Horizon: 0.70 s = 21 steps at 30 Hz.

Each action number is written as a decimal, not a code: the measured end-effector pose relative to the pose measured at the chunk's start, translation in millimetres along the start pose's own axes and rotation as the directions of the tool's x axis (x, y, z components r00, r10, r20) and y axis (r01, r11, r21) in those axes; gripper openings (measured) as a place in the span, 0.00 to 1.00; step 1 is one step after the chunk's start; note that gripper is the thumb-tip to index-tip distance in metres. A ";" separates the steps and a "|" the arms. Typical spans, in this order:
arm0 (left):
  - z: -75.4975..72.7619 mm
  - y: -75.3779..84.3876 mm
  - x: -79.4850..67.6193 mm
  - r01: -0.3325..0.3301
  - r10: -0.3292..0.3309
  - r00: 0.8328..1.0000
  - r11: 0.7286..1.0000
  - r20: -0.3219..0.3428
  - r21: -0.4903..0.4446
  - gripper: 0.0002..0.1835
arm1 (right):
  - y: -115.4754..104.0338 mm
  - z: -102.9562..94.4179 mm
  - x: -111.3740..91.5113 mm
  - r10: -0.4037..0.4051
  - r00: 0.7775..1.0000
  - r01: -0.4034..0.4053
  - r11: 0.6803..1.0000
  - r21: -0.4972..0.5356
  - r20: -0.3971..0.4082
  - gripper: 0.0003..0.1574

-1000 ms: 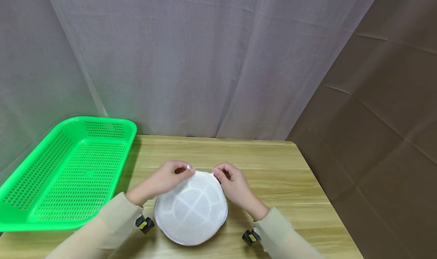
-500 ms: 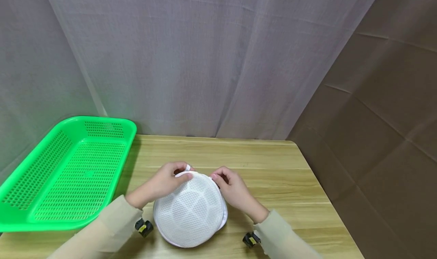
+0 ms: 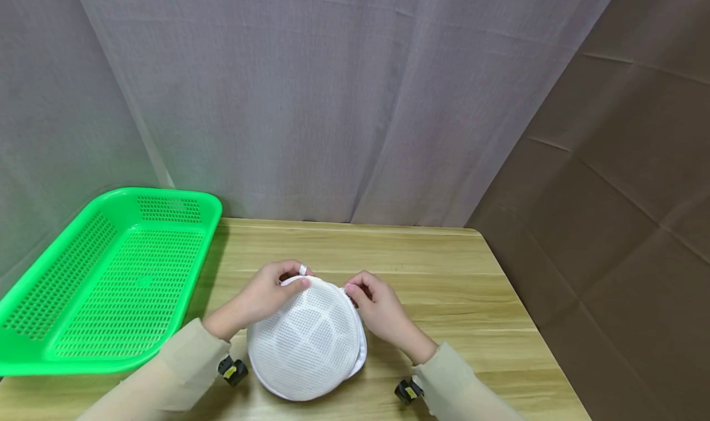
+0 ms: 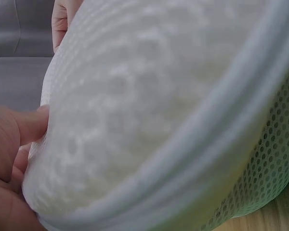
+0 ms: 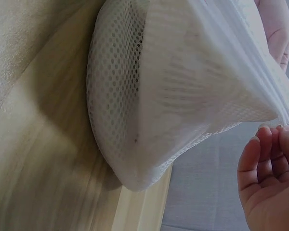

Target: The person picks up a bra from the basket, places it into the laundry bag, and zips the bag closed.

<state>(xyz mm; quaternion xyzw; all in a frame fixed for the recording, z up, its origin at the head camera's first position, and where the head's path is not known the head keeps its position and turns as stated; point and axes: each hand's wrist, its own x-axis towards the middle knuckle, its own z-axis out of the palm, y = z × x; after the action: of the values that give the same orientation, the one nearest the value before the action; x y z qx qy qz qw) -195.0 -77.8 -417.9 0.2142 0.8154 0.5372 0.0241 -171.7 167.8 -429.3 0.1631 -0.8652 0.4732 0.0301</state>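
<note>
A round white mesh laundry bag (image 3: 307, 347) stands tilted over the table in the head view, its domed side facing up. My left hand (image 3: 272, 293) grips its upper left edge, thumb on the mesh and fingers behind. On the upper right, my right hand (image 3: 379, 304) pinches the rim at the zipper. The right wrist view shows the zipper band (image 5: 253, 57) running down to the fingertips (image 5: 265, 130), which meet at a small white end. In the left wrist view the thumb (image 4: 33, 124) presses the mesh, and a thick white seam crosses the bag. The bag's inside is hidden.
A green perforated plastic basket (image 3: 205, 267) stands on the left of the wooden table (image 3: 432, 267). Grey curtain (image 3: 310, 113) hangs behind the table's back edge, and a brown cloth wall (image 3: 621, 224) rises on the right. Each wrist wears a small black camera.
The bag's front has tilted and shifted slightly left, so its lower right rim now shows behind it. The left hand's fingers have gone behind the edge; the right hand has dropped slightly.
</note>
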 end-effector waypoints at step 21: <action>-12.3 10.1 1.9 0.134 -0.140 0.988 0.987 -0.072 -0.084 0.28 | -3.1 -0.5 1.7 0.002 0.998 0.000 0.999 0.041 -0.058 0.06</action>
<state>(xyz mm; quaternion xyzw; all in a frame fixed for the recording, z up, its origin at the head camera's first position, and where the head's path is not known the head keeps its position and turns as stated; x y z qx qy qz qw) -196.8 -84.3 -403.4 0.1357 0.8067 0.5740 0.0379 -172.4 166.3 -426.2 0.1494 -0.8541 0.4955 0.0518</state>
